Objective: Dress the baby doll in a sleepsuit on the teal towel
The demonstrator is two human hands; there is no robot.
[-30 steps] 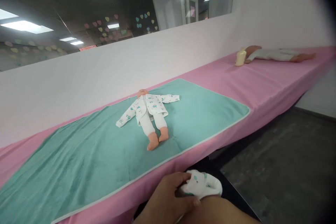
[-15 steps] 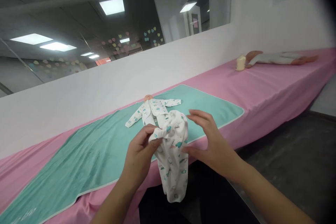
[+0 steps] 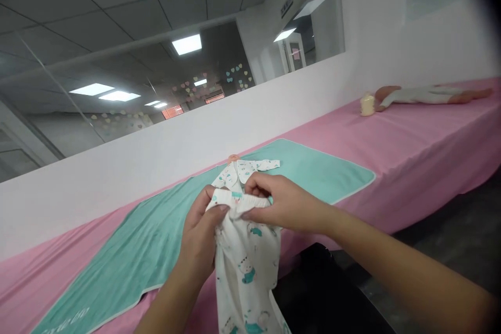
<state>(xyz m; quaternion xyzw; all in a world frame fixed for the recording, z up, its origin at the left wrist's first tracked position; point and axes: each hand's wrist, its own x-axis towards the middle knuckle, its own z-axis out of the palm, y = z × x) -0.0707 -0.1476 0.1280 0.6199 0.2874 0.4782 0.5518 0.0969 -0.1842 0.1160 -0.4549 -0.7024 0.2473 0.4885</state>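
Gathering a white printed baby sleepsuit (image 3: 245, 266) at its top opening, both hands held over the counter edge, rest of the garment hanging down and cut off by the bottom of the view. Left hand (image 3: 199, 235) sits behind the bunched cloth, its fingers (image 3: 205, 203) curled up and gripping the hemmed edge. Right hand (image 3: 287, 203) reaches in from the side, fingers (image 3: 254, 185) closed in a firm pinch on the same edge, close to the left hand. Change: right hand was open beside the cloth half a second back and now has hold, so both hands share the edge and the opening is drawn flat between them. Just behind the hands, a doll (image 3: 233, 158) lies on a teal mat (image 3: 324, 177), dressed in a printed top, body mostly hidden. Mat lies on the pink-covered counter (image 3: 415, 151). Farther along, a second doll (image 3: 430, 95) lies just beside a cream baby bottle (image 3: 367, 105).
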